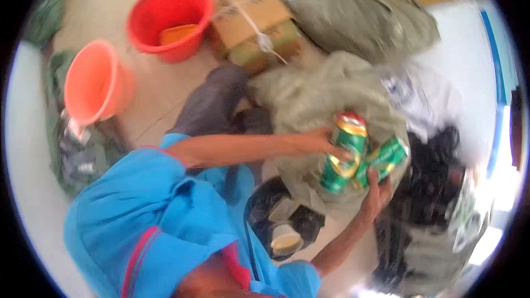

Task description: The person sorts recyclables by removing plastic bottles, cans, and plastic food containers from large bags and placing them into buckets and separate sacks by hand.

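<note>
My left hand [322,143] is closed around a green beverage can [338,174] with a gold and red end. My right hand [379,192], fingers wrapped, grips a second green can [391,154], which lies tilted beside the first and looks dented. Both cans are close together over a greyish-green woven sack [309,94]. Motion blur hides the finer details of the fingers and the print on the cans.
A red bucket [152,14] with something orange inside and a pink bucket [88,85] stand on the floor. Near them is a tied cardboard box [251,14]. Another full sack [370,19], black bags [439,182] and a black bag with a pale cup [286,240] surround me.
</note>
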{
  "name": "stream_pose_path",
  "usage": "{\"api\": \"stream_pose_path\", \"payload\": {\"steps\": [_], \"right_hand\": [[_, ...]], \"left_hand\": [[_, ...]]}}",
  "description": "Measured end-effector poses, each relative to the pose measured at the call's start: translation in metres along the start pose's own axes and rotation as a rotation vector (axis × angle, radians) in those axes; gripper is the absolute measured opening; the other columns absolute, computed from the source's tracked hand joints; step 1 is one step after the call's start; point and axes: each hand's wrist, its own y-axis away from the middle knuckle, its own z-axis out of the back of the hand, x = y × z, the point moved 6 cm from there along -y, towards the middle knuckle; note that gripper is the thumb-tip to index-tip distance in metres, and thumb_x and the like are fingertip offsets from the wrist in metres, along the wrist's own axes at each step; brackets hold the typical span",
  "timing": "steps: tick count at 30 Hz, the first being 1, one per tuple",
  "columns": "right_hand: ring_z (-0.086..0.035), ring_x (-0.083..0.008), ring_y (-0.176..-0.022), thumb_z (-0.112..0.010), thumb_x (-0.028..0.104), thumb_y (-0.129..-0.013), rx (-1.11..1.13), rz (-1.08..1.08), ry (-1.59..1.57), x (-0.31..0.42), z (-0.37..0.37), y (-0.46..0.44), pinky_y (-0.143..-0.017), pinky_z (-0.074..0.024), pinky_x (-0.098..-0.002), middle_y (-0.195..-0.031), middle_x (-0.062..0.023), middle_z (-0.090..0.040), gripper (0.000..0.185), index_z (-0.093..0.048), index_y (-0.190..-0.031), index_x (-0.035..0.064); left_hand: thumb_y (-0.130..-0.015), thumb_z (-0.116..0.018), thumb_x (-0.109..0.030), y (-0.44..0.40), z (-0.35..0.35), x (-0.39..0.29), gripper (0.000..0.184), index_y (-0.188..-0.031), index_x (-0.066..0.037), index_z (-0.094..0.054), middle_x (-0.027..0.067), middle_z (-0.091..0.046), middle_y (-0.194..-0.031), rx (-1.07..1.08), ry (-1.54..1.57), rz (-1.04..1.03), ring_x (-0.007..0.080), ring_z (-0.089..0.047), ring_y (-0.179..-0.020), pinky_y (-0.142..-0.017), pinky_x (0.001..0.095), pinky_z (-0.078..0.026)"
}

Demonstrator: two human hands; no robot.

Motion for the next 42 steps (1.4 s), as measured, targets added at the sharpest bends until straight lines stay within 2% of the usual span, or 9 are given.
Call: {"api": "stream_pose_path", "payload": {"steps": [8, 11, 12, 20, 27, 31, 33, 36, 42], "right_hand": [[-0.057, -0.0181, -0.094, -0.064, 0.017, -0.083, 0.057, 0.035, 0.134, -0.034, -0.052, -0.016, -0.084, -0.0434, -0.0292, -0.106, -0.0107, -0.061, 0.047, -0.052, -0.122, -0.0067], [-0.06, -0.0142, -0.088, -0.067, 0.017, -0.081, 0.357, 0.128, 0.126, 0.017, -0.121, -0.016, -0.077, -0.0477, -0.0277, -0.101, -0.008, -0.062, 0.042, -0.057, -0.115, -0.0058], [-0.059, -0.0123, -0.084, -0.064, 0.015, -0.083, 0.343, 0.042, -0.169, -0.014, -0.13, -0.036, -0.073, -0.0475, -0.027, -0.096, -0.0053, -0.064, 0.032, -0.061, -0.108, -0.0039], [-0.056, -0.0146, -0.082, -0.051, 0.028, -0.092, 0.775, 0.299, 0.153, 0.057, -0.246, 0.008, -0.068, -0.0465, -0.0288, -0.093, -0.0089, -0.062, 0.035, -0.059, -0.102, -0.0045], [-0.063, -0.027, -0.09, -0.044, 0.038, -0.096, 0.875, -0.031, -0.134, 0.039, -0.253, 0.032, -0.071, -0.053, -0.0356, -0.101, -0.0182, -0.062, 0.05, -0.052, -0.114, -0.009], [-0.065, -0.028, -0.087, -0.053, 0.03, -0.093, 0.759, 0.014, -0.159, 0.011, -0.213, 0.032, -0.068, -0.0527, -0.0344, -0.101, -0.0195, -0.063, 0.042, -0.054, -0.112, -0.0073], [-0.065, -0.0266, -0.084, -0.056, 0.027, -0.092, 0.623, 0.032, -0.174, 0.009, -0.168, 0.037, -0.068, -0.0524, -0.0343, -0.097, -0.0185, -0.065, 0.039, -0.056, -0.111, -0.0063], [-0.065, -0.0231, -0.077, -0.058, 0.025, -0.09, 0.393, 0.026, -0.362, 0.003, -0.087, 0.048, -0.07, -0.0517, -0.0329, -0.092, -0.0167, -0.066, 0.034, -0.06, -0.106, -0.0048], [-0.065, -0.0246, -0.08, -0.054, 0.027, -0.092, -0.213, -0.157, -0.504, -0.091, 0.099, 0.113, -0.065, -0.0515, -0.0334, -0.094, -0.0138, -0.067, 0.033, -0.06, -0.108, -0.0011]], "left_hand": [[-0.085, -0.065, -0.032, 0.012, 0.01, -0.008, 0.052, -0.122, 0.001, -0.053, 0.0095, -0.058, -0.118, 0.114, 0.332, -0.092, 0.0194, -0.052, -0.111, -0.099, 0.0358, -0.038], [-0.084, -0.066, -0.031, 0.034, 0.029, -0.034, 0.051, -0.122, 0.0, -0.052, 0.0088, -0.059, -0.117, 0.088, 0.434, -0.193, 0.0189, -0.053, -0.11, -0.098, 0.0363, -0.04], [-0.084, -0.066, -0.031, 0.041, 0.034, -0.041, 0.051, -0.122, 0.0, -0.052, 0.0088, -0.059, -0.117, 0.077, 0.434, -0.2, 0.0189, -0.053, -0.11, -0.098, 0.0363, -0.04], [-0.078, -0.072, -0.025, 0.114, 0.116, -0.079, 0.048, -0.118, -0.004, -0.055, 0.007, -0.062, -0.11, -0.285, 0.405, -0.405, 0.018, -0.057, -0.103, -0.095, 0.0339, -0.042], [-0.077, -0.071, -0.018, 0.208, 0.188, -0.076, 0.047, -0.119, -0.004, -0.054, 0.0092, -0.061, -0.113, -0.593, 0.53, -0.561, 0.0223, -0.058, -0.105, -0.097, 0.0395, -0.044], [-0.087, -0.058, -0.013, 0.267, 0.196, -0.088, 0.041, -0.123, -0.001, -0.047, 0.0145, -0.058, -0.116, -0.781, 0.799, -0.687, 0.0276, -0.056, -0.107, -0.097, 0.0461, -0.043], [-0.087, -0.06, -0.019, 0.305, 0.23, -0.074, 0.039, -0.119, -0.003, -0.047, 0.0113, -0.055, -0.113, -1.213, 0.396, -0.815, 0.0248, -0.054, -0.107, -0.099, 0.0389, -0.042], [-0.089, -0.057, -0.027, 0.368, 0.349, -0.002, 0.042, -0.123, -0.003, -0.047, 0.0108, -0.053, -0.121, -0.966, 0.41, -0.7, 0.0268, -0.051, -0.112, -0.099, 0.0433, -0.04], [-0.08, -0.066, -0.033, 0.351, 0.33, -0.06, 0.063, -0.131, -0.004, -0.042, 0.0166, -0.044, -0.134, -1.085, 0.336, -0.448, 0.0338, -0.042, -0.124, -0.104, 0.0535, -0.032]]}}
